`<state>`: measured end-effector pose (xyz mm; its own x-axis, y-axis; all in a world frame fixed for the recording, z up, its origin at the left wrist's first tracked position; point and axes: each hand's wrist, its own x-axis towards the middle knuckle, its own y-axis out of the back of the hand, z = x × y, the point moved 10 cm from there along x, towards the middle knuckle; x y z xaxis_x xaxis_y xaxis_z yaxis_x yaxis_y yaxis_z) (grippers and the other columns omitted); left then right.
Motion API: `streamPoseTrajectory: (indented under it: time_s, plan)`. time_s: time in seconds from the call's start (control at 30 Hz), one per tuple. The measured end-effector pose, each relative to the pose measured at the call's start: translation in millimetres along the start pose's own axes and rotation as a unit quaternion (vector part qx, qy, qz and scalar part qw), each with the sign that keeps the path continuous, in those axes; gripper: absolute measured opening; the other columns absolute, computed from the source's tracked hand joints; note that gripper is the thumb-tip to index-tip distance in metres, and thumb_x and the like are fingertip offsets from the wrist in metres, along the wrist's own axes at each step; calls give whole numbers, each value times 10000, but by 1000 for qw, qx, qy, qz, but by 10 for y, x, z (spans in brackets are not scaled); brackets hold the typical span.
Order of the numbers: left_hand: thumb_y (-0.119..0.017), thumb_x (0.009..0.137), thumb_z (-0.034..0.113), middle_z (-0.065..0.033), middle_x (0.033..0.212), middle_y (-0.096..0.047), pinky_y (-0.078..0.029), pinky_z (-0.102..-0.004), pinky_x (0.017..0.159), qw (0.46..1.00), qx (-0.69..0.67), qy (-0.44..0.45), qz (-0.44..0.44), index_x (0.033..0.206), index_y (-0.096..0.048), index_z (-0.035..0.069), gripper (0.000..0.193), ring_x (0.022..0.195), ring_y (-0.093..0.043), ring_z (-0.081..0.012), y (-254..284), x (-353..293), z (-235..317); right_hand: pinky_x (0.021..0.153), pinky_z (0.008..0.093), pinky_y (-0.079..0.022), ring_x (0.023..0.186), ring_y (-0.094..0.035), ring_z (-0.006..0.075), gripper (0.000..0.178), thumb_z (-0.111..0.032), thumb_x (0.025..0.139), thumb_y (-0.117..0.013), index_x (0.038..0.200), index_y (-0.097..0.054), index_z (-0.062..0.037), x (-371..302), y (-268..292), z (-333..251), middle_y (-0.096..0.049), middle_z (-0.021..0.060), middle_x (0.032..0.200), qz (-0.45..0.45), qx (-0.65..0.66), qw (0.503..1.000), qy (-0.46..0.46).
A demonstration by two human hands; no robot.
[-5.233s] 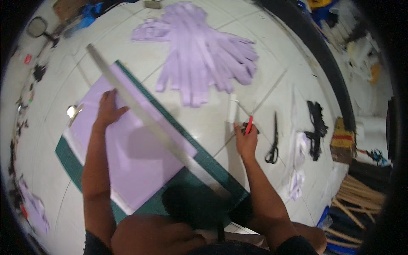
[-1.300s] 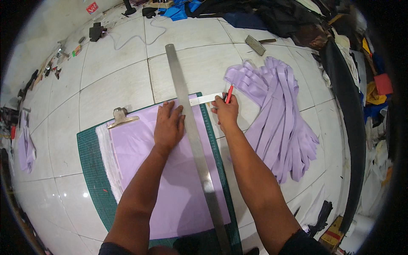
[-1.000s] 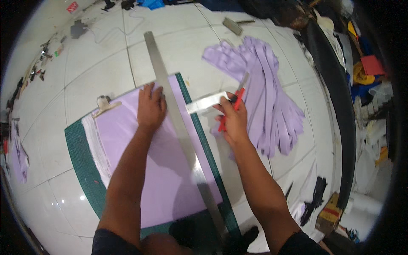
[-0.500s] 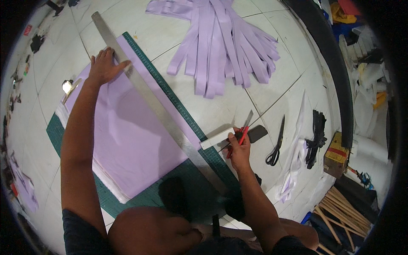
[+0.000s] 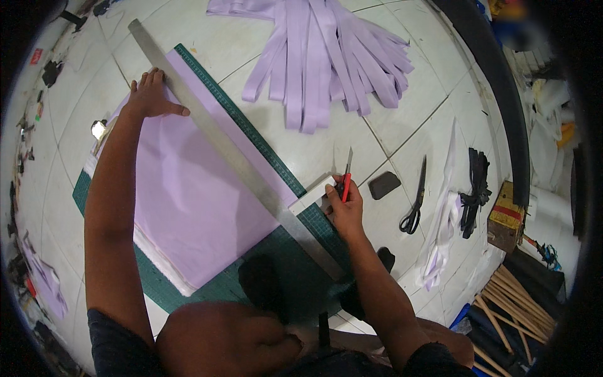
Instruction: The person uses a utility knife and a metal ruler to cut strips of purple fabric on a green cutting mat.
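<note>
Lilac fabric (image 5: 188,207) lies folded or layered on a green cutting mat (image 5: 245,122), with a long metal ruler (image 5: 235,160) slanting across it. My left hand (image 5: 151,97) presses flat near the ruler's far end, fingers spread, thumb at its edge. In my right hand (image 5: 344,210) are a red utility knife (image 5: 347,187), blade pointing away from me, and a white rectangular bar (image 5: 308,198). The bar reaches from my fingers over the mat's edge to the fabric strip beside the ruler; its far end is close to the ruler.
Lilac strips (image 5: 320,63) fan out on the tiled floor ahead. To the right lie a dark rounded block (image 5: 384,185), black scissors (image 5: 414,207), white and lilac scraps (image 5: 443,242) and a black bundle (image 5: 475,191). Wooden sticks (image 5: 512,308) are at lower right.
My right hand has drawn off the dark block, which now lies apart from it. The knife has turned more upright. My left hand stays at the ruler, and the whole view has shifted slightly.
</note>
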<state>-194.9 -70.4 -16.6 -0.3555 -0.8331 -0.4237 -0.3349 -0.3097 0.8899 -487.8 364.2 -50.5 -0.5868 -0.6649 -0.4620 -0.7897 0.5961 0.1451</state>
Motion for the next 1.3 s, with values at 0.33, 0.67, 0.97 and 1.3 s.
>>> streamPoseTrajectory:
  time_s: [0.33,0.67,0.97,1.3]
  plan:
    - [-865,404,663,-184,1591,-230,-178,-627,1164,999,-32,21,-26,1512,-215,-7,1449,1480,-176,-395,-9,11,16,604,260,-486,721,-582,99,349,-144,920,-686,1222,-575,-9,59,46,103,-619,37,905,8,-11,1000,-1]
    - [-778,692,549,-167,1552,-332,-123,-631,1167,996,-15,-5,92,1386,-473,42,912,1474,-215,-377,96,-486,370,529,255,-476,726,-609,108,464,-254,973,-619,1373,-475,-69,158,921,-177,-608,22,857,149,-83,983,70]
    - [-805,562,670,-265,1575,-208,-73,-633,1167,994,-110,-26,-5,1487,-232,-82,1322,1487,-148,-399,-129,-839,713,553,289,-524,573,-589,141,335,-146,979,-509,1293,-441,-51,31,-68,-746,-563,68,781,16,-149,987,65]
    - [-821,434,759,-309,1564,-177,-117,-615,1171,999,-38,-16,-27,1487,-137,-127,1537,1472,-178,-424,-150,-855,745,698,514,-519,756,-661,441,251,-165,964,-474,1160,-433,-12,201,-1986,-1100,-659,257,828,-203,-481,838,159]
